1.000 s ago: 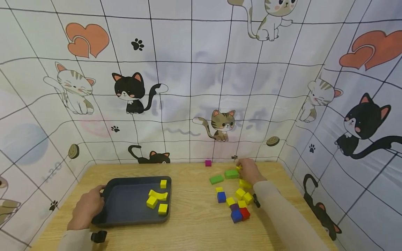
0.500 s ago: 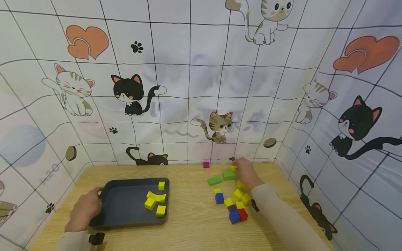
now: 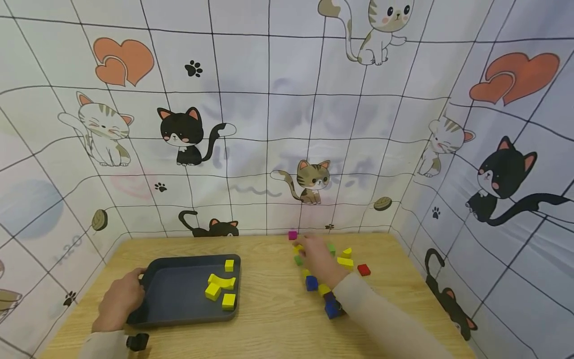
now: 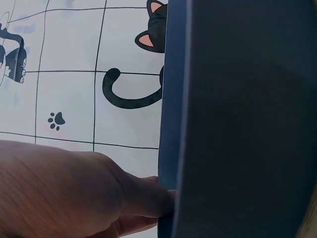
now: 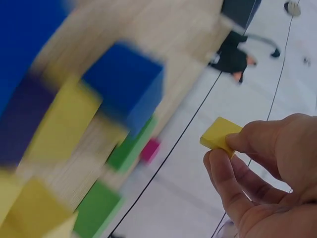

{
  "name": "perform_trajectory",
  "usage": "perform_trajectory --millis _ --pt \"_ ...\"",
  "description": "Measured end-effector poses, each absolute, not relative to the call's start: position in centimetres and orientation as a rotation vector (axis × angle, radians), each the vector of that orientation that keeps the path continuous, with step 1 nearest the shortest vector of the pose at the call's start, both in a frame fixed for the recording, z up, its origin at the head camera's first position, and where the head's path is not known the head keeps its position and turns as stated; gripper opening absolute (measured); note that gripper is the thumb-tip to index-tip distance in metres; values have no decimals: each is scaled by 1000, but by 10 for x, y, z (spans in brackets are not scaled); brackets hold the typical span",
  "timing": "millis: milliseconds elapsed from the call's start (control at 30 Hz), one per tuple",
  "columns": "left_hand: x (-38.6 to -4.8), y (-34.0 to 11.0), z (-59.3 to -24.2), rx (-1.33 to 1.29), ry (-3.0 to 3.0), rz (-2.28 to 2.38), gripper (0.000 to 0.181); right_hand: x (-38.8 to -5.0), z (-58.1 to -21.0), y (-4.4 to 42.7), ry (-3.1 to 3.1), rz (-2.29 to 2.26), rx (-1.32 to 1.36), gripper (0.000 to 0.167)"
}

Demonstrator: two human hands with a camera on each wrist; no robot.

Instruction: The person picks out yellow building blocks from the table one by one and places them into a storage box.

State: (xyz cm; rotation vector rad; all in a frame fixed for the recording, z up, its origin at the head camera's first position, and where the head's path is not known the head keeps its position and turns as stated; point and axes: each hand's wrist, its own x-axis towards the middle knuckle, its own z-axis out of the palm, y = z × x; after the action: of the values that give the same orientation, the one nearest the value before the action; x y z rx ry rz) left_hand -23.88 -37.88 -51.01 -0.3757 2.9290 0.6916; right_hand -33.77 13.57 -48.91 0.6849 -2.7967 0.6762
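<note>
With its thumb at the rim, my left hand grips the left side of a dark grey tray. Inside the tray's right half lie several yellow blocks, including a yellow arch-like block and a yellow cube. My right hand is raised over the block pile, pinching a small yellow block between thumb and fingertips. Below and around that hand are green blocks, a blue cube and more yellow blocks, partly hidden by the hand and sleeve.
A magenta cube sits at the table's back edge. To the right of the forearm lies a red block. Another blue cube is nearer the front. A cat-patterned curtain rises behind the wooden table.
My right hand has moved left from the back right, carrying the yellow block. A red block and a yellow wedge on the right now show. The left hand stays on the tray.
</note>
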Motion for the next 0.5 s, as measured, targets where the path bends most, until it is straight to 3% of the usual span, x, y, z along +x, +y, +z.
perform_trajectory --millis 500 --pt "-241 -379 -512 -358 2948 657 57 -284 -486 31 -2685 531 1219 28"
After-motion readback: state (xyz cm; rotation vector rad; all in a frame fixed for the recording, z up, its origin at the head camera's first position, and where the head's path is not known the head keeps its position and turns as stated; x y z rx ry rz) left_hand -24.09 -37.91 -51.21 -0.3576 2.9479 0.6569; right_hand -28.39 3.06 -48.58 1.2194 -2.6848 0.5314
